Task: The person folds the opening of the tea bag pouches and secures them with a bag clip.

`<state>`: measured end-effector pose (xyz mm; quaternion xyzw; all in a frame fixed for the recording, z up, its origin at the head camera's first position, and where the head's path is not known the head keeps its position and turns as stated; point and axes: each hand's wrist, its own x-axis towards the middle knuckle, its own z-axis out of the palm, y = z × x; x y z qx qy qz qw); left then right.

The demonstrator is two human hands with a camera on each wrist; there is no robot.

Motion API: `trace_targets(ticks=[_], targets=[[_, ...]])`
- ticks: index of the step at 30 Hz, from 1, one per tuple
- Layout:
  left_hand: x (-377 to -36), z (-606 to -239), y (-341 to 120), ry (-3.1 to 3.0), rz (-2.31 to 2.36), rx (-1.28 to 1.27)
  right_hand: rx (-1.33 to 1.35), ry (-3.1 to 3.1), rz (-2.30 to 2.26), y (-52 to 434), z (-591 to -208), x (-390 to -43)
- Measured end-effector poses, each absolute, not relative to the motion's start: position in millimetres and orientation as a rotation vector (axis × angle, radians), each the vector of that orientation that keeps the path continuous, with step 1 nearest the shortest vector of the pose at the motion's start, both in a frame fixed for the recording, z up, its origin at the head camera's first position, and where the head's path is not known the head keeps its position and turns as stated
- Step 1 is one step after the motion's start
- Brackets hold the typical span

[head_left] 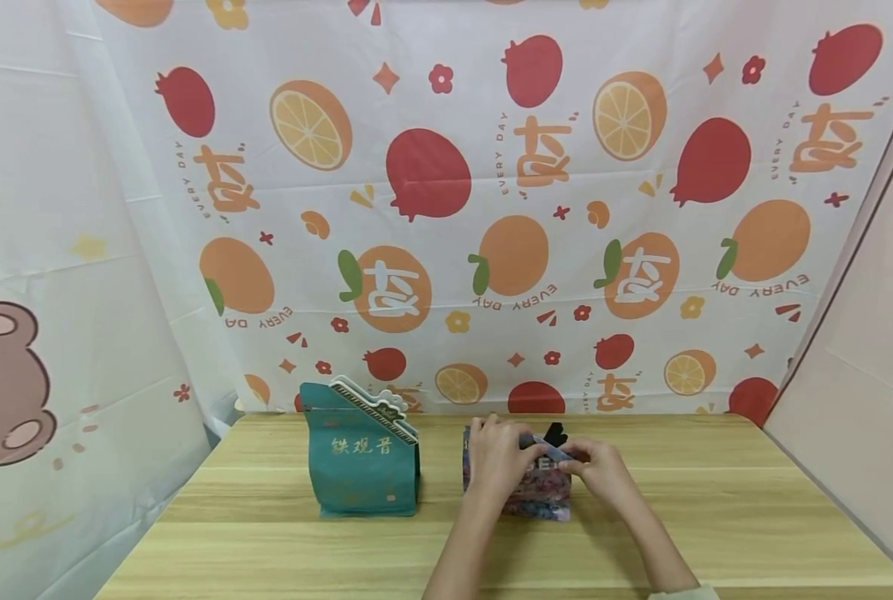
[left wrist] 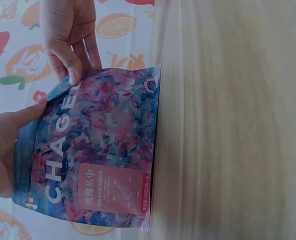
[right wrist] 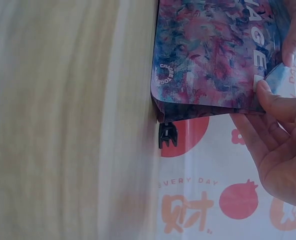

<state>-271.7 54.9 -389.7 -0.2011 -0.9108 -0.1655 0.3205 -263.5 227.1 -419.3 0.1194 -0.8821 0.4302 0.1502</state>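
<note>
A blue-and-pink patterned pouch with white lettering stands upright on the table, its pink label showing in the left wrist view. My left hand grips its top edge, thumb on the front and fingers behind. With thumb and fingers, my right hand pinches the pouch's top right corner, where a pale blue flap is folded down at a slant. Behind the pouch is a black claw clip, its upper part just showing past the pouch in the head view.
To the left stands a teal bag with gold characters, its top folded on a slant under a white-and-dark clip-like strip. A fruit-print cloth hangs behind the wooden table, with pale cloths at both sides.
</note>
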Motion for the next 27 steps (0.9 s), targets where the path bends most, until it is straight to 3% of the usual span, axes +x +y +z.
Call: trace_targets(ticks=[27], targets=[[-272.6, -390.2, 44.4, -2.388, -0.407, -0.506, 0.338, -2.543, 1.251, 217.5, -417.6, -267.3]])
